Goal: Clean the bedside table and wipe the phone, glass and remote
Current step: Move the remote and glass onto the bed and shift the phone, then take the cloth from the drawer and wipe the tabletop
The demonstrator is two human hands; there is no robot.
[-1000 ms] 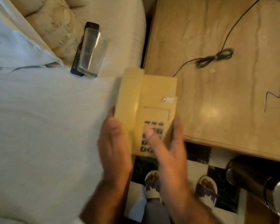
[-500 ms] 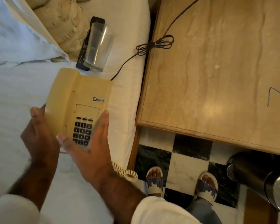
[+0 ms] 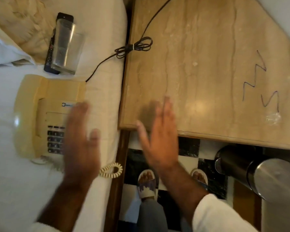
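Observation:
The beige phone (image 3: 33,114) lies on the white bed sheet, its coiled cord (image 3: 111,170) hanging off the mattress edge. Behind it a clear glass (image 3: 66,49) lies on its side on top of the black remote (image 3: 51,49). My left hand (image 3: 81,139) hovers open above the phone's right side, blurred and holding nothing. My right hand (image 3: 159,136) is open too, over the near left corner of the bedside table (image 3: 199,39), whose marble-look top bears pen scribbles (image 3: 261,84) and a smudge.
The phone's thin black cable (image 3: 136,46) runs from the bed across the table's left edge. A beige pillow (image 3: 18,19) lies at the head of the bed. A steel bin (image 3: 258,173) stands on the checkered floor, right of my sandalled feet.
Both hands have let go of the phone, which now rests on the bed. They have lifted and swung right, the right one reaching the table's corner.

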